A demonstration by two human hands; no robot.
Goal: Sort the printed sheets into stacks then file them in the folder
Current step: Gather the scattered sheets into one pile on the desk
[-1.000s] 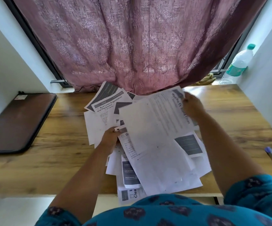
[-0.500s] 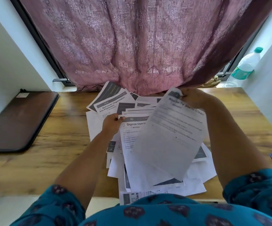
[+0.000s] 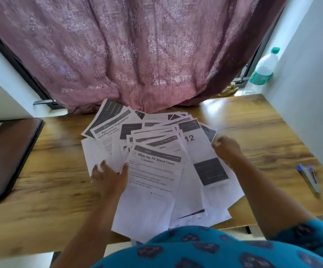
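Sorting step in hand; nothing is stacked yet, judging by the loose fan of sheets [image 3: 156, 144] spread on the desk [image 3: 263, 132]. The left hand [image 3: 108, 176] is laid with fingers spread and straight, fingertips on the pile, thumb touching the left edge of the top sheet [image 3: 153, 186]. The right hand [image 3: 227, 149] is blurred; its fingers look curled at the pile's right edge, grip cannot be told. The folder [image 3: 7, 157] lies shut, well left of the left fingers. Next: one sheet to be pinched and separated without dragging neighbours.
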